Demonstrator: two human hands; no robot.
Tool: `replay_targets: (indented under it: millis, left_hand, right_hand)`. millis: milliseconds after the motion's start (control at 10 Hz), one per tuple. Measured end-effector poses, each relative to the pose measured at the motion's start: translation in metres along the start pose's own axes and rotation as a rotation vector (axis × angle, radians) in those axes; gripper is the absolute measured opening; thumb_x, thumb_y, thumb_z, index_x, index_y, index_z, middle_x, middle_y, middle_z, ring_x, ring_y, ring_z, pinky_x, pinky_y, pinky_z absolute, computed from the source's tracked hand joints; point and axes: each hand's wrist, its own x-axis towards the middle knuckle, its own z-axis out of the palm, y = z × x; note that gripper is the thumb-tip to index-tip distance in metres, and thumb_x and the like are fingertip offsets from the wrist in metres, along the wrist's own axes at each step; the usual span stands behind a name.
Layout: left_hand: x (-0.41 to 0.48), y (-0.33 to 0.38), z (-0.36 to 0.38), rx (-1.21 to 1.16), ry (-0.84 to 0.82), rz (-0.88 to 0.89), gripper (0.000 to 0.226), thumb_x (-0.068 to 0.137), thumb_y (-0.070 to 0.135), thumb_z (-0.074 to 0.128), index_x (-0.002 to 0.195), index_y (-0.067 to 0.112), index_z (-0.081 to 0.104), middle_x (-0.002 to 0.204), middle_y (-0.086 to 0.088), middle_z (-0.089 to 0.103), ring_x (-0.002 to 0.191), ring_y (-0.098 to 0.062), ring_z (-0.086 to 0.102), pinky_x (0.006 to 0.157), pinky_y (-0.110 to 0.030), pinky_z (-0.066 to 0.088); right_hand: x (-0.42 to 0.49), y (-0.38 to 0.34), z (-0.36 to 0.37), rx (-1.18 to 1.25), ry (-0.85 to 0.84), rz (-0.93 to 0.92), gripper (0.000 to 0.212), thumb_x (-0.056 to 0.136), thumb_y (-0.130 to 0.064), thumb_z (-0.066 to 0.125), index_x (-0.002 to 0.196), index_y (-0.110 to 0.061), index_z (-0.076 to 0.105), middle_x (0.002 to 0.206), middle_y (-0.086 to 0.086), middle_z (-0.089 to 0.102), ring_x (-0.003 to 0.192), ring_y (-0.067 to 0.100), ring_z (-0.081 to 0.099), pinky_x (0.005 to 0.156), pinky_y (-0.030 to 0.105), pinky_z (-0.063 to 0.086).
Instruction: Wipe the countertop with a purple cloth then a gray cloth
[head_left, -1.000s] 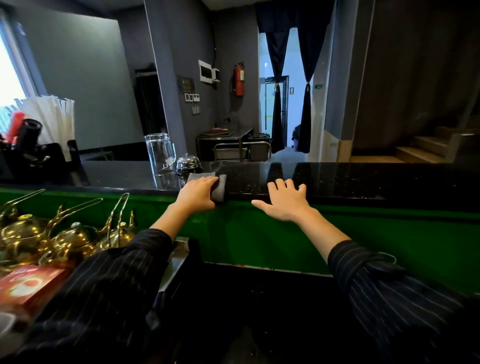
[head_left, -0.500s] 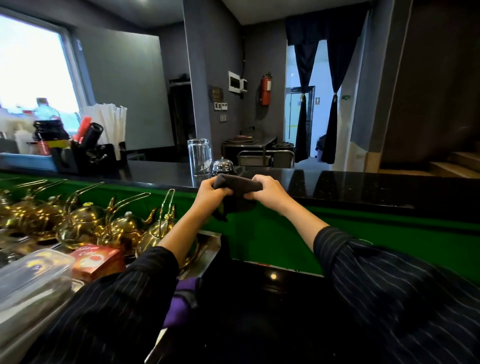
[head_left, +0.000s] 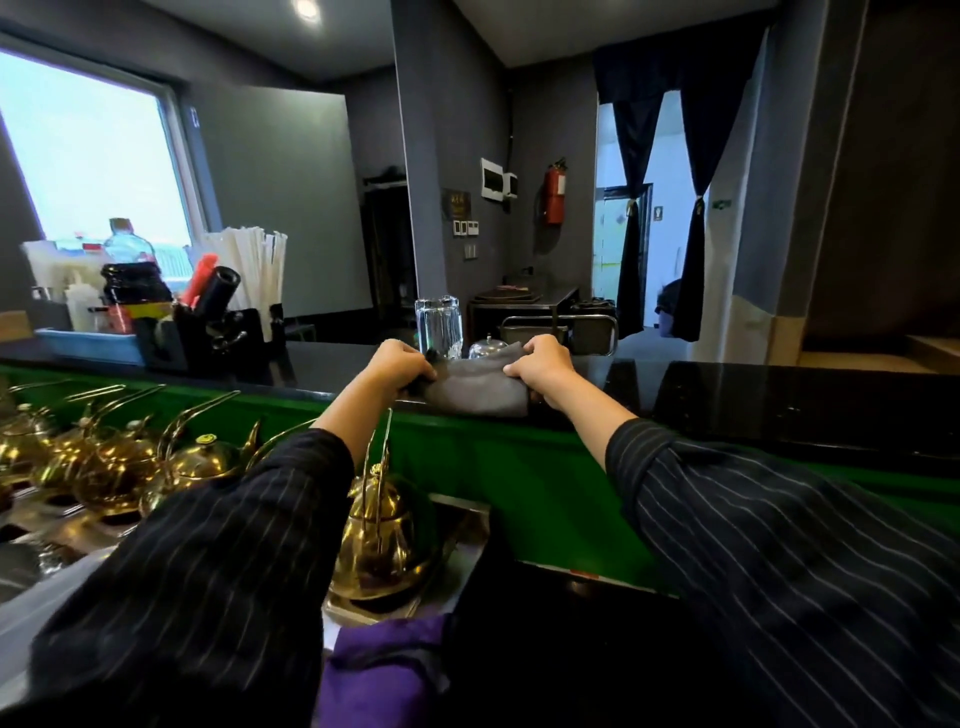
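Note:
A gray cloth (head_left: 475, 387) is stretched between both hands over the near edge of the black countertop (head_left: 753, 384). My left hand (head_left: 402, 366) grips its left end and my right hand (head_left: 540, 366) grips its right end. The cloth hangs a little below the counter's edge, against the green front panel. A purple cloth (head_left: 382, 670) lies bunched at the bottom of the view, under my left sleeve, on the lower work surface.
A clear glass (head_left: 439, 327) and a small metal bell (head_left: 488, 347) stand on the counter just behind the cloth. A black caddy with straws (head_left: 223, 317) and a blue tray with bottles (head_left: 91, 343) sit at the left. Several brass teapots (head_left: 379, 540) crowd the lower shelf.
A second ago my left hand held the cloth flat on the counter while my right hand lay open beside it. Both hands then picked the cloth up and now hold it spread between them.

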Motion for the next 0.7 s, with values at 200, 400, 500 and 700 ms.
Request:
replay_targets:
  millis: [200,400,500,700]
  left_hand:
    - [0.049,-0.017,0.008,0.216,0.228,0.212,0.026,0.075,-0.003,0.064,0.093,0.013,0.057,0.094,-0.007,0.057,0.09,-0.023,0.051,0.072,-0.029,0.041]
    - [0.056,-0.036,0.026,0.639,0.05,0.329,0.028,0.089,0.009,0.054,0.11,0.016,0.07,0.116,-0.013,0.067,0.113,-0.031,0.057,0.099,-0.039,0.046]
    - [0.044,-0.031,0.029,0.83,0.009,0.118,0.033,0.094,0.024,0.045,0.122,0.023,0.063,0.13,-0.013,0.055,0.127,-0.035,0.04,0.103,-0.053,0.036]
    - [-0.004,-0.001,0.065,0.949,0.038,0.185,0.04,0.092,0.021,0.042,0.131,0.012,0.049,0.144,-0.016,0.034,0.136,-0.036,0.023,0.105,-0.069,0.019]
  right_hand:
    - [0.033,0.003,0.028,0.031,0.05,0.024,0.037,0.086,0.006,0.058,0.121,-0.002,0.047,0.127,0.016,0.048,0.111,0.03,0.053,0.089,0.039,0.049]
    - [0.038,0.02,0.039,-0.232,0.02,-0.081,0.023,0.096,-0.007,0.05,0.116,0.002,0.057,0.125,0.021,0.055,0.112,0.034,0.053,0.094,0.039,0.044]
    - [0.029,0.025,0.024,-0.376,-0.193,-0.103,0.031,0.101,-0.025,0.044,0.105,-0.007,0.068,0.119,0.02,0.061,0.121,0.037,0.052,0.101,0.04,0.043]
    - [0.005,0.043,-0.038,-0.598,-0.32,-0.103,0.05,0.1,-0.037,0.045,0.146,-0.017,0.043,0.153,0.009,0.039,0.141,0.031,0.034,0.115,0.044,0.029]
